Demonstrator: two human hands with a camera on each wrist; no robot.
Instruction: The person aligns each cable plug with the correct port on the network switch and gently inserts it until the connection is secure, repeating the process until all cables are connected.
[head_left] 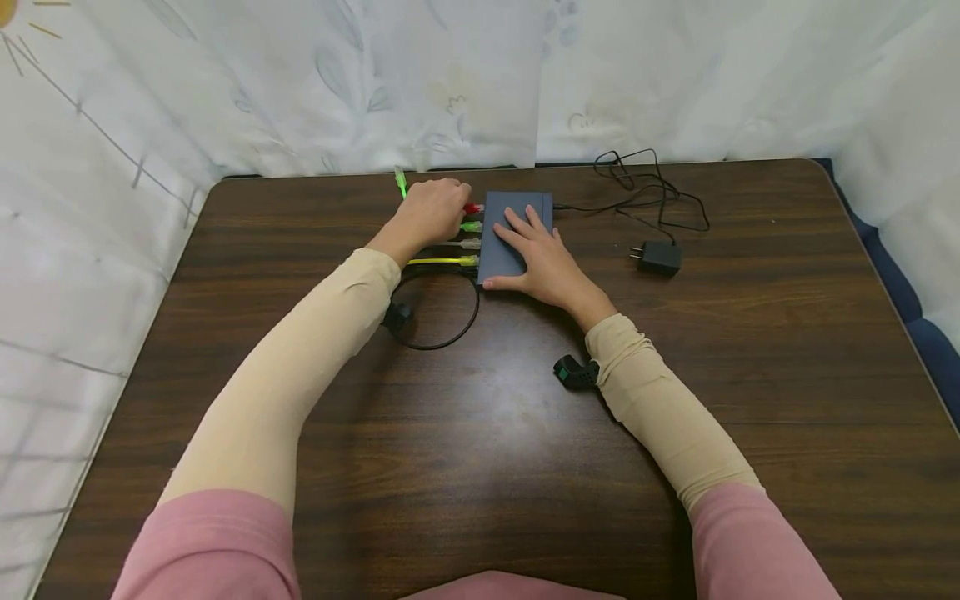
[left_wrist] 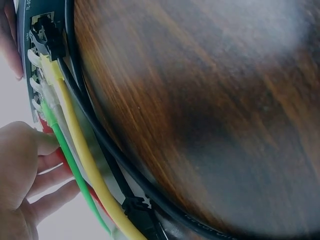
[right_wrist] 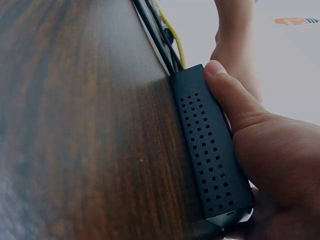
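Observation:
A dark blue-grey network switch (head_left: 501, 242) lies flat on the table, a row of ports along its left side. My left hand (head_left: 431, 212) pinches the red network cable (head_left: 472, 208) by its plug, at the port farthest from me. Nearer to me along that row are the plugs of a green cable (head_left: 471, 227), a whitish cable (head_left: 469, 244), a yellow cable (head_left: 467, 261) and a black cable (left_wrist: 80, 90). With fingers spread, my right hand (head_left: 551, 267) rests on top of the switch, its thumb along the near edge beside the vent holes (right_wrist: 205, 150).
From the switch's right side a thin black cord (head_left: 600, 208) runs in loose loops to a power adapter (head_left: 657, 257). A black cable loop (head_left: 435, 346) lies near my left wrist. The loose green cable end (head_left: 401, 179) points toward the white curtain (head_left: 450, 83) behind the table (head_left: 465, 467).

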